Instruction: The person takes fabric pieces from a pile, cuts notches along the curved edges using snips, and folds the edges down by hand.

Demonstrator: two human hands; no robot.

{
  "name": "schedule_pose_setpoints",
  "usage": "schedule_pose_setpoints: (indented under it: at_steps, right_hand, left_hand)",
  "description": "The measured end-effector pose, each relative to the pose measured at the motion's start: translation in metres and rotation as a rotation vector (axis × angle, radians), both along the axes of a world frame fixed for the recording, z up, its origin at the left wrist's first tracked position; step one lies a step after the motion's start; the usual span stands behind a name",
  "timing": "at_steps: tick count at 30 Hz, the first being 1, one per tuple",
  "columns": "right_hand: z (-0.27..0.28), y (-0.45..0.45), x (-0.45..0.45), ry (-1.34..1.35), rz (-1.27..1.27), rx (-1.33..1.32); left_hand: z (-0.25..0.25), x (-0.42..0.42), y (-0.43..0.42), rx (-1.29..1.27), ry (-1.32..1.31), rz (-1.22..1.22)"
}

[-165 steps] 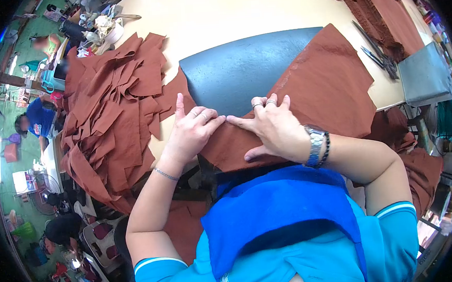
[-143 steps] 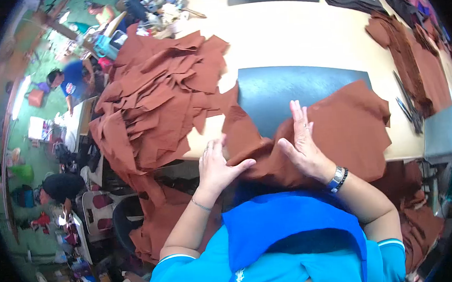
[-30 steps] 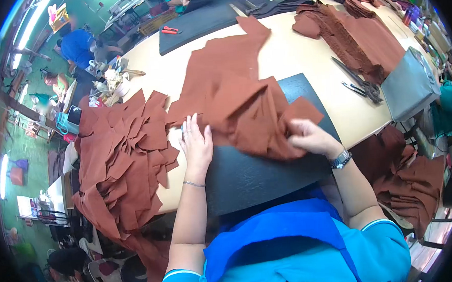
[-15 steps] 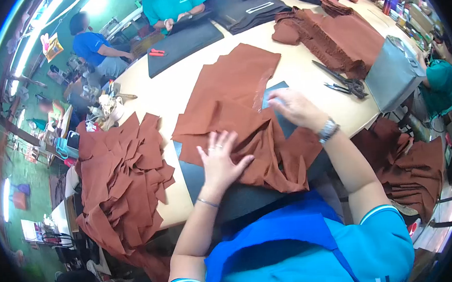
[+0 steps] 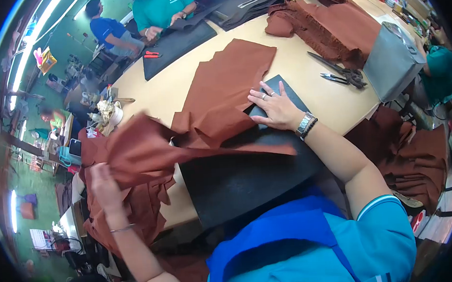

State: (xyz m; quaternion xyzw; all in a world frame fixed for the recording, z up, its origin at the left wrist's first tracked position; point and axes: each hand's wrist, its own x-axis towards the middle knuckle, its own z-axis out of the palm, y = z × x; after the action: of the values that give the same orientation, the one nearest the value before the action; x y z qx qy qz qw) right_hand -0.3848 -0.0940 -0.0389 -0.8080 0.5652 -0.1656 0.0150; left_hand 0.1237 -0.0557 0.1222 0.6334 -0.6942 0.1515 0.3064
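My left hand (image 5: 106, 187), blurred by motion, grips a loose brown fabric piece (image 5: 149, 151) at the left. The piece is held up above the table, its tail trailing right over a black board (image 5: 239, 184). Beneath it lies a messy pile of brown cut pieces (image 5: 142, 213). My right hand (image 5: 280, 109) lies flat with fingers spread, at the right edge of a larger brown fabric stack (image 5: 232, 73) and on the board's upper part. The stack's lower end is partly folded.
Large shears (image 5: 330, 65) and small snips (image 5: 334, 77) rest on the table (image 5: 302, 38) at right, near a grey box (image 5: 394, 61). A red cutter (image 5: 152, 54) lies on black sheets (image 5: 179, 45). More brown fabric (image 5: 327, 26) sits behind. Co-workers stand across the table.
My left hand has swung left, pulling a brown piece off the stack and uncovering the black board. My right hand has come down flat by the stack's edge.
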Motion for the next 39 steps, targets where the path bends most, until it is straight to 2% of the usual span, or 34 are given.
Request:
schedule_pose_setpoints:
  at_steps: [2,6,7,8,9,10,12,14,16,18,19,20,21,22,23,26,29,32,34,36,39]
  right_hand:
    - [-0.002,0.001,0.002,-0.012,0.0,-0.03]
    - [0.003,0.008,0.006,0.037,0.024,-0.032]
    - [0.009,0.012,0.01,0.057,0.036,-0.014]
    - [0.015,0.019,0.017,0.076,0.048,0.004]
    - [0.017,0.027,0.024,0.097,0.06,0.023]
    - [0.002,0.033,0.033,0.041,0.066,-0.104]
    - [0.01,0.056,0.056,0.043,0.068,-0.115]
    - [0.027,0.076,0.072,0.058,0.201,-0.043]
    - [0.045,0.08,0.072,-0.081,0.248,0.011]
    - [0.052,0.063,0.058,-0.284,0.193,0.049]
    - [0.062,0.052,0.039,-0.242,0.106,0.027]
    - [0.055,0.043,0.019,-0.196,-0.026,-0.176]
    - [0.042,0.034,-0.01,-0.182,-0.151,-0.235]
    - [0.045,0.039,-0.032,0.008,-0.302,-0.164]
    - [0.057,0.048,-0.046,0.038,-0.365,-0.002]
    - [0.062,0.065,-0.077,-0.256,-0.277,0.309]
    - [0.054,0.06,-0.096,-0.327,-0.309,0.515]
    - [0.03,0.05,-0.107,-0.729,-0.072,0.23]
    - [0.042,0.031,-0.109,-0.977,-0.055,0.149]
    - [0.048,0.007,-0.118,-1.106,0.032,0.069]
    - [0.089,-0.005,-0.119,-1.005,-0.057,-0.067]
  left_hand:
    - [0.027,0.081,-0.003,-0.081,-0.115,0.115]
    - [0.058,0.224,0.012,-0.021,-0.1,0.595]
    - [0.056,0.228,0.018,-0.203,-0.285,0.645]
    - [0.054,0.232,0.016,-0.252,-0.345,0.608]
    - [0.053,0.209,0.014,-0.298,-0.403,0.571]
    - [0.051,0.175,0.013,-0.343,-0.462,0.534]
    - [0.036,0.052,0.017,-0.086,-0.252,0.253]
    - [-0.011,-0.04,0.026,0.149,0.025,-0.04]
    - [-0.073,-0.09,0.037,0.427,-0.024,-0.144]
    - [-0.099,-0.141,0.059,0.594,-0.079,-0.091]
    - [-0.109,-0.15,0.06,0.645,-0.088,-0.105]
    - [-0.121,-0.156,0.059,0.694,-0.096,-0.121]
    - [-0.128,-0.161,0.057,0.738,-0.103,-0.136]
    - [-0.131,-0.163,0.054,0.721,-0.101,-0.141]
    - [-0.132,-0.166,0.051,0.704,-0.098,-0.142]
    - [-0.137,-0.168,0.037,0.658,-0.091,-0.164]
    - [-0.141,-0.172,0.017,0.639,-0.1,-0.191]
    - [-0.143,-0.177,-0.005,0.619,-0.109,-0.21]
    - [-0.142,-0.182,-0.02,0.62,-0.115,-0.216]
    - [-0.143,-0.187,-0.033,0.617,-0.118,-0.223]
    - [-0.145,-0.191,-0.055,0.601,-0.096,-0.228]
